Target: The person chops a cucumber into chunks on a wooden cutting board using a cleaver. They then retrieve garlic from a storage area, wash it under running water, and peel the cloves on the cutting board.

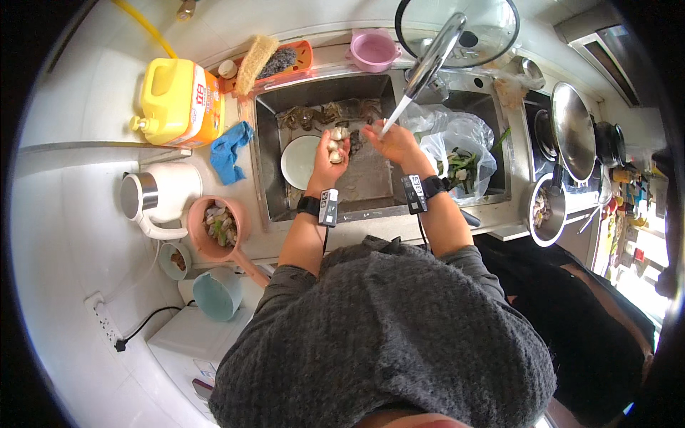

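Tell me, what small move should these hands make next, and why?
I'd probably bring the bare left hand, holding small, pale, rounded pieces, rightward under the thin, whitish water stream from the shiny, chrome-coloured faucet. The stream comes down by the bare right hand, while those pieces sit to its left, outside it.

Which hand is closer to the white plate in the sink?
Left. The left hand is just right of the plate; the right hand is farther right, by the tap.
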{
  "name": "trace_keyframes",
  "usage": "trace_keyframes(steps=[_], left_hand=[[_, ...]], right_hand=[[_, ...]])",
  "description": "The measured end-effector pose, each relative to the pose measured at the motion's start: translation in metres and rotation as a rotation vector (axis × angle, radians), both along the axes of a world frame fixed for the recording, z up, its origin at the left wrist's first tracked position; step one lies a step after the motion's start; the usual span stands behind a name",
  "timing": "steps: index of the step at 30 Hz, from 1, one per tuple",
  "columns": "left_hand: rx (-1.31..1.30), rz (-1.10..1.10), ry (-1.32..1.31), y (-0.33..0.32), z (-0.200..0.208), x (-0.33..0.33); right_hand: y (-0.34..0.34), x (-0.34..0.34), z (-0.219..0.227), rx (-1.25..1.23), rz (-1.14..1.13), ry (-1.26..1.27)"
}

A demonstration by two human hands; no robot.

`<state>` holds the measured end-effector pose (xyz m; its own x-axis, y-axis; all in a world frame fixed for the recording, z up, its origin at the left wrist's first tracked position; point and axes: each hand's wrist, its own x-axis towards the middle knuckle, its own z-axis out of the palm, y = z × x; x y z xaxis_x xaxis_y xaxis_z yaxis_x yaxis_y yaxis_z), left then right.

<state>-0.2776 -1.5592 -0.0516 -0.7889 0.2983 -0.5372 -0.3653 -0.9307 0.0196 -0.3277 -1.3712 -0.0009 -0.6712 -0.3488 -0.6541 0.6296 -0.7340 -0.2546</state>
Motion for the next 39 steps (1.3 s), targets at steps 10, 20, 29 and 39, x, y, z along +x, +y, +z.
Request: trace_keyframes(steps=[10,20,29,39], left_hand=[[0.039,0.076,-0.068,0.069,0.010,-0.016],[0.170,0.090,-0.130,0.052,-0.014,-0.010],[-0.398,-0.050,-0.169,0.023,-0.004,-0.004],[-0.677,-0.465,0.084,0.060,0.017,-0.028]], right_hand=[[-0.013,0.016,-0.004,0.053,-0.030,0.408],[0.004,0.007,0.026,0.979,0.498,0.510],[0.002,0.018,0.057,1.745,0.834,1.085],[0.019,0.013,0.074,2.013,0.751,1.177]])
